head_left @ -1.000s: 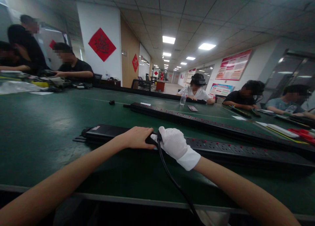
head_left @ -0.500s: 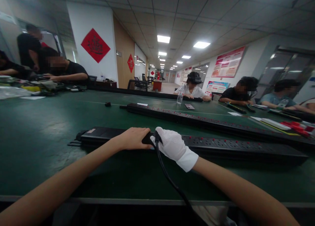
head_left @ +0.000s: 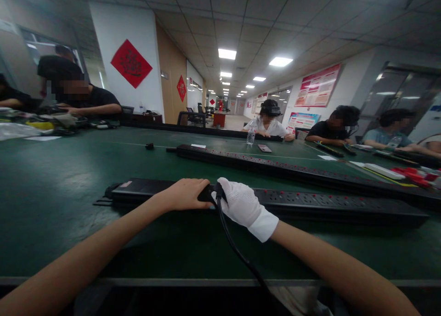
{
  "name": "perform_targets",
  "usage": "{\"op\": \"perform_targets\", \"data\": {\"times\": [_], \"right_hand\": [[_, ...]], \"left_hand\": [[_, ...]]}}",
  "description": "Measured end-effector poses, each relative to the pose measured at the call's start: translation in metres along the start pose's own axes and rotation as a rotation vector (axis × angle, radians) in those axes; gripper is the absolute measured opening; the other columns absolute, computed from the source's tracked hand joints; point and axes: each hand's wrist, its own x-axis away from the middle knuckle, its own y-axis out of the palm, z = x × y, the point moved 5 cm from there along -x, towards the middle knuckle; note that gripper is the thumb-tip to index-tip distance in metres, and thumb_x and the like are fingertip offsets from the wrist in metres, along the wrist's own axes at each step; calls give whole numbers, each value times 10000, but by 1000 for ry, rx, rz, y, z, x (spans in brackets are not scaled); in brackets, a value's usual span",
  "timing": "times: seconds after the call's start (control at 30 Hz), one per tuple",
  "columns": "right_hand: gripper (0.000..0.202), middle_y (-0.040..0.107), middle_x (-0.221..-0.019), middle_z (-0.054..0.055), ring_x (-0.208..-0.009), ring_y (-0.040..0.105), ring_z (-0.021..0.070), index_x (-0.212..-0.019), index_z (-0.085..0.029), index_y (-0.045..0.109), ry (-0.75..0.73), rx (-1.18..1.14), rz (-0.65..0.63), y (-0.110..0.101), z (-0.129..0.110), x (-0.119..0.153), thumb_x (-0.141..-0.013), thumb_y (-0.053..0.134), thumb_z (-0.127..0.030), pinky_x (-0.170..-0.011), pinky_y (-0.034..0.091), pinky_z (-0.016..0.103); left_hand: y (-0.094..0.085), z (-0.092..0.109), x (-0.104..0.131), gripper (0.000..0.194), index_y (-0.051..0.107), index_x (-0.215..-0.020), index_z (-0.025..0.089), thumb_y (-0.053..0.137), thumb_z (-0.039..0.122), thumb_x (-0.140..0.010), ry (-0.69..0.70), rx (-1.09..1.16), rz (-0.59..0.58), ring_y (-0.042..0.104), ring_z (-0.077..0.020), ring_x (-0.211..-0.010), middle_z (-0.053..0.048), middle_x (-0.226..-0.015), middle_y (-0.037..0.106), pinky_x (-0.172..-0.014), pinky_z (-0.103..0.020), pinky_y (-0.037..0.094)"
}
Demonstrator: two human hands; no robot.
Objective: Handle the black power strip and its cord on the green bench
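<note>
A long black power strip (head_left: 317,200) with a row of sockets and red dots lies across the green table in front of me. My bare left hand (head_left: 188,193) is wrapped over the strip, its thumb along the near side and its fingers on the top. Close beside it, my right hand (head_left: 239,202), in a white glove, grips a black plug (head_left: 219,190) at the strip's upper face. From the plug a black cable (head_left: 231,242) runs down over the near table edge. The plug's front end is hidden.
Behind lies a second long power strip (head_left: 275,168). Farther off are a small black piece (head_left: 149,146), a bottle (head_left: 251,134) and a phone (head_left: 264,148). Red items (head_left: 415,176) lie at the right. Several people sit around the table (head_left: 62,169).
Both hands keep their places on the strip and the plug. The whole view has shifted very slightly. At the far left, the person who stood is now mostly hidden behind a seated one.
</note>
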Motion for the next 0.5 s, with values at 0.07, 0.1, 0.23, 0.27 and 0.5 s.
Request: {"op": "perform_targets", "data": {"times": [0.07, 0.1, 0.23, 0.27, 0.5], "right_hand": [[382, 581, -953, 95, -841, 553, 166, -1169, -151, 393, 0, -6, -9, 0, 0, 0, -866, 345, -380, -749, 391, 267], [382, 580, -954, 94, -841, 553, 166, -1170, -150, 393, 1, -11, -8, 0, 0, 0, -866, 346, -378, -752, 391, 267], [379, 581, -948, 86, -841, 552, 165, -1169, -151, 393, 3, -23, 4, 0, 0, 0, -863, 355, -371, -756, 391, 265], [378, 581, -948, 87, -842, 552, 163, -1169, -152, 393, 2, -21, 3, 0, 0, 0, -862, 357, -370, -756, 390, 264], [376, 578, -962, 86, -841, 550, 166, -1165, -158, 395, -6, -4, 16, 0, 0, 0, -865, 343, -376, -749, 389, 271]], "left_hand": [[0, 0, 0, 650, 454, -1099, 188, 380, 697, -701, 0, -1, 0, 563, -243, -851, -91, -999, 584, -715, -322, 403], [0, 0, 0, 650, 453, -1101, 189, 382, 696, -700, -1, -1, -1, 564, -243, -849, -91, -1001, 585, -716, -323, 402], [0, -1, 0, 666, 449, -1119, 189, 371, 702, -701, 0, -8, -3, 562, -243, -856, -91, -1019, 583, -724, -330, 398], [0, -1, 0, 672, 445, -1126, 190, 365, 705, -701, 1, -10, -2, 561, -245, -860, -91, -1021, 583, -726, -333, 397], [1, -2, -1, 683, 444, -1135, 195, 379, 709, -691, 4, -14, 9, 561, -250, -866, -90, -1011, 586, -731, -335, 396]]}}
